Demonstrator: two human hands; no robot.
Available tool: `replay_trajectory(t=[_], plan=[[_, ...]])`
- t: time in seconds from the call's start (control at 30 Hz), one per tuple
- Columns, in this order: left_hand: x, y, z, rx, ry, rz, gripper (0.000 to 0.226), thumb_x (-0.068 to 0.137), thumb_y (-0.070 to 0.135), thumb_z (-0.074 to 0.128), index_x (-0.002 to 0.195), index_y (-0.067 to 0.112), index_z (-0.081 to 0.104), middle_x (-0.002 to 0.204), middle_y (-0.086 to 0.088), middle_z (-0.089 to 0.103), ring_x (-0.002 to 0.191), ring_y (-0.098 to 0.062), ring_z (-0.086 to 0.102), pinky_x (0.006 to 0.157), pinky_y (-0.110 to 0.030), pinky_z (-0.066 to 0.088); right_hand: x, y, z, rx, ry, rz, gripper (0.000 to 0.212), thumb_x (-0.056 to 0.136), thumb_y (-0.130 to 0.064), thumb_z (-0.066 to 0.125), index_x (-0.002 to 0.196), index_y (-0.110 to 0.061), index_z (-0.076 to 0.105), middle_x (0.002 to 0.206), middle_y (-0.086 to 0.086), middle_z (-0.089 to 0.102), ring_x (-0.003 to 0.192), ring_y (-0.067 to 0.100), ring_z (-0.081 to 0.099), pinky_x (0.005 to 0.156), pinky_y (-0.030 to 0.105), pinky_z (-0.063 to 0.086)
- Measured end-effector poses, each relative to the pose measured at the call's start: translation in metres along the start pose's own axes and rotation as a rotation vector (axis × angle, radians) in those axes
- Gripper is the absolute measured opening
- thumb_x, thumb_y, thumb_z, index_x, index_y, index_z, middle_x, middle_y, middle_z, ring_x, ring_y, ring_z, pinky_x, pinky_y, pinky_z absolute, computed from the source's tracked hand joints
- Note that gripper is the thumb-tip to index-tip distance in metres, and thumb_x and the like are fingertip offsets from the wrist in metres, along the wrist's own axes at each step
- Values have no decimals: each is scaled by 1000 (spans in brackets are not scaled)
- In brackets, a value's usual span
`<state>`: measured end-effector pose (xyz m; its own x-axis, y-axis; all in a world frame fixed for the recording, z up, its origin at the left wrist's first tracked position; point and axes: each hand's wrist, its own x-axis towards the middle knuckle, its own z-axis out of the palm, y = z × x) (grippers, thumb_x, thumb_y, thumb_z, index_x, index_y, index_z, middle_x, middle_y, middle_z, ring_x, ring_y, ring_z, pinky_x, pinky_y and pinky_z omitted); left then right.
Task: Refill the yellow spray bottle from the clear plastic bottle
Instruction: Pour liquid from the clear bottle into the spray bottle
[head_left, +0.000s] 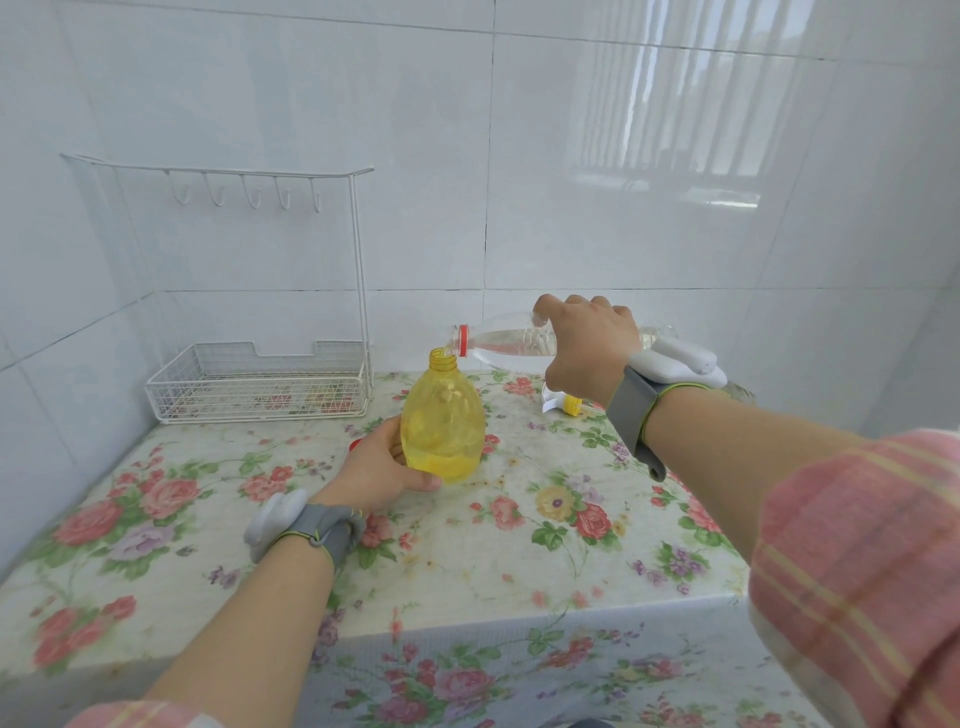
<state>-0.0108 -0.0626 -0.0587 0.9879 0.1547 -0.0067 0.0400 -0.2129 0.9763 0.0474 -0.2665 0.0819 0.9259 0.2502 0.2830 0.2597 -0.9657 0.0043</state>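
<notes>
The yellow spray bottle (443, 418) stands upright on the flowered table, its neck open with no spray head on it. A little liquid lies at its bottom. My left hand (376, 470) grips its lower body from the left. My right hand (587, 348) grips the clear plastic bottle (506, 340) from above, holding it nearly level. Its red-ringed mouth sits just over the yellow bottle's neck, and water lies along its lower side. The spray head (563, 404), white with a yellow collar, lies on the table under my right wrist.
A white wire rack (249, 387) with hooks and a low basket stands at the back left against the tiled wall. A small red cap (355, 445) peeks out behind my left hand. The table's front edge (519, 621) runs close to me.
</notes>
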Motion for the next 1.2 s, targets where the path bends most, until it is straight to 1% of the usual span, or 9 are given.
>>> replay_trajectory(t=[0.2,0.33,0.47,0.57,0.67,0.73,0.87,1.0,1.2], plan=[[1,-1,-1,3,1,3,83,61,-14,76,134,3,40,125,-11,56,107,-21,55,90,-30,45,2,0,1,-7,8,2,63,77,-6,65,130,-30,44,122,1,55,119,24,47,101,33,32],[1,-2,-1,-1,-2,3,83,61,-14,76,134,3,40,125,-11,57,108,-21,55,93,-32,45,3,0,2,10,20,5,58,79,-4,61,129,-29,45,122,1,56,118,24,47,100,31,31],[2,-3,-1,-7,-4,3,82,61,-15,75,133,3,41,121,-10,57,109,-22,56,91,-31,46,3,0,2,39,25,15,51,83,-3,55,128,-27,48,121,1,57,117,23,47,100,31,31],[2,-3,-1,-10,-5,2,82,60,-15,76,133,3,41,117,-8,58,111,-24,56,91,-32,46,1,0,2,13,37,3,56,80,-3,59,129,-28,46,120,1,57,116,23,48,100,30,32],[2,-3,-1,-9,-6,1,82,61,-15,76,132,5,41,116,-6,58,107,-21,56,92,-32,46,1,0,2,10,35,-6,58,78,-4,62,128,-28,46,119,1,57,116,24,48,100,31,33],[2,-2,-1,1,-9,2,81,61,-13,77,131,6,42,115,-4,58,109,-21,56,92,-31,46,1,0,2,7,42,-9,58,77,-4,63,128,-29,46,118,1,57,115,24,48,100,31,33],[2,-2,0,-6,-9,0,80,61,-14,76,131,6,42,112,-2,58,107,-20,56,88,-29,46,3,1,1,32,34,3,51,82,-4,56,127,-27,49,120,1,58,116,23,48,100,30,32],[2,-3,-1,-4,-3,0,82,61,-14,76,132,5,41,115,-5,58,108,-21,56,90,-31,46,8,0,0,108,1,60,44,87,-5,45,126,-25,54,121,-1,58,117,20,47,101,30,30],[2,-3,-2,5,-4,-2,84,60,-13,77,133,6,40,117,-6,57,108,-21,56,94,-33,46,7,0,1,97,13,47,45,87,-5,47,127,-26,53,121,0,58,117,21,47,101,30,30]])
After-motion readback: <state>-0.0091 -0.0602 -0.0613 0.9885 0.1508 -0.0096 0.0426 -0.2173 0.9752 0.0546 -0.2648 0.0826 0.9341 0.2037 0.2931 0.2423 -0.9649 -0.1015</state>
